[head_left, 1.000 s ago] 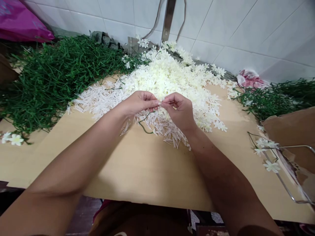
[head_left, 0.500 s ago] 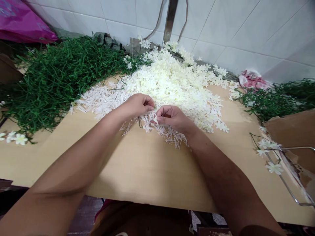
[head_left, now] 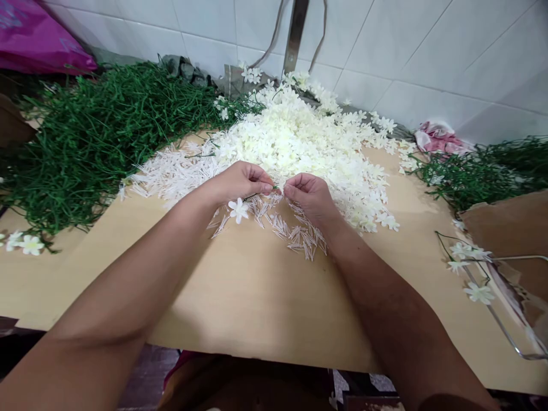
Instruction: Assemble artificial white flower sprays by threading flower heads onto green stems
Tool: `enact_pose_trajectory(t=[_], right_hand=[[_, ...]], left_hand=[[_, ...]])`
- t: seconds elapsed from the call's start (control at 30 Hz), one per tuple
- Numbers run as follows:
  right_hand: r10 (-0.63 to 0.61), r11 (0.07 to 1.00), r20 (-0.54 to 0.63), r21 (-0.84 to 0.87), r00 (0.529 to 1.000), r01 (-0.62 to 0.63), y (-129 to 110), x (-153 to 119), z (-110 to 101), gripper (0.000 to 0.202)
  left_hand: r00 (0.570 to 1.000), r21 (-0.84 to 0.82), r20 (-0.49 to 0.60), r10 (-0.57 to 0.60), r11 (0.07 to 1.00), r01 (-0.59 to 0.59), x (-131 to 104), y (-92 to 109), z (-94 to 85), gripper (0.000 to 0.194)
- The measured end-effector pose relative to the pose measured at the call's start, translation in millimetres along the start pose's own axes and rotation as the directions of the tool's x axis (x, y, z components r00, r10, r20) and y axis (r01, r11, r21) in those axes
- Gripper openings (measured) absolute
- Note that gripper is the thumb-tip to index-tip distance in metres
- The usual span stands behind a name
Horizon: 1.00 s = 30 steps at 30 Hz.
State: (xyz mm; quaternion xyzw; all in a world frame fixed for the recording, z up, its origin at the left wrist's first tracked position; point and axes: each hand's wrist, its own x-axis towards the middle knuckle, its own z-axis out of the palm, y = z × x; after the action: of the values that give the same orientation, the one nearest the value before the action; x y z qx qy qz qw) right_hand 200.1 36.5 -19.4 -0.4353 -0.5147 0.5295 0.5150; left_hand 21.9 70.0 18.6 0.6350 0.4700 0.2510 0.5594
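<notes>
My left hand (head_left: 250, 181) is closed in a pinch on a thin green artificial stem (head_left: 275, 187), whose tip pokes out past the fingertips. A white artificial flower (head_left: 238, 210) with a yellowish centre hangs below that hand, apparently on the same stem. Close by on the right, my right hand (head_left: 309, 194) is pinched shut, its fingertips almost meeting the stem tip; whatever small piece it grips is too small to make out. Under and in front of both hands lie loose thin white sticks (head_left: 306, 240). Just behind them rises a heap of white flower heads (head_left: 291, 137).
A big pile of green stems (head_left: 107, 120) covers the left side, with a pink bag (head_left: 38, 40) behind it. More green stems (head_left: 492, 168), a cardboard box (head_left: 509, 228) and a metal wire frame (head_left: 500, 331) stand right. A tiled wall (head_left: 406, 51) bounds the back.
My right hand has moved slightly up and right; the white flower piece at its fingertips no longer shows there. A white flower now hangs further left, below my left hand.
</notes>
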Motion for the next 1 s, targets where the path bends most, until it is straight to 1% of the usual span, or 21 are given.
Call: enact_pose_trajectory(t=[0.17,0.33,0.4,0.5,0.57,0.6,0.67,0.8,0.9,1.0], right_hand=[[0.012,0.999,-0.003,-0.030,1.000,-0.012,1,0,-1,0.032],[0.000,0.998,-0.024,-0.063,1.000,-0.002,-1,-1,0,0.030],[-0.038,0.994,-0.025,-0.103,0.999,0.035,-2,-2,1,0.025],[-0.157,0.966,-0.027,-0.213,0.987,0.148,-3,-4,4,0.017],[-0.221,0.942,-0.032,-0.268,0.975,0.204,-2,-6,7,0.014],[-0.233,0.936,-0.036,-0.280,0.972,0.214,-2,-7,8,0.015],[-0.221,0.940,-0.047,-0.278,0.974,0.200,-1,-8,10,0.020],[-0.149,0.964,-0.069,-0.233,0.986,0.129,5,-8,12,0.027],[-0.084,0.988,-0.060,-0.138,0.995,0.075,9,-8,13,0.030],[0.003,1.000,-0.030,-0.021,1.000,-0.004,11,-8,14,0.036]], left_hand=[[1.000,-0.006,-0.009,-0.005,1.000,0.005,0,-1,2.3,0.003],[1.000,-0.023,-0.013,-0.002,1.000,0.001,-2,1,2.3,0.004],[1.000,-0.007,-0.009,0.005,1.000,-0.005,-3,2,2.0,0.004],[1.000,0.013,-0.002,0.015,1.000,-0.015,-2,0,1.9,0.005],[1.000,0.021,0.002,0.020,1.000,-0.020,0,-2,2.3,0.006],[1.000,0.022,0.005,0.022,1.000,-0.022,1,-4,2.5,0.007],[1.000,0.012,0.001,0.017,1.000,-0.017,3,-6,3.1,0.007],[1.000,-0.039,-0.001,-0.019,0.999,0.019,5,-6,2.7,0.007],[0.999,-0.042,0.027,-0.031,0.999,0.032,5,-6,1.6,0.008],[0.998,-0.041,0.059,-0.034,0.998,0.037,5,-7,1.6,0.008]])
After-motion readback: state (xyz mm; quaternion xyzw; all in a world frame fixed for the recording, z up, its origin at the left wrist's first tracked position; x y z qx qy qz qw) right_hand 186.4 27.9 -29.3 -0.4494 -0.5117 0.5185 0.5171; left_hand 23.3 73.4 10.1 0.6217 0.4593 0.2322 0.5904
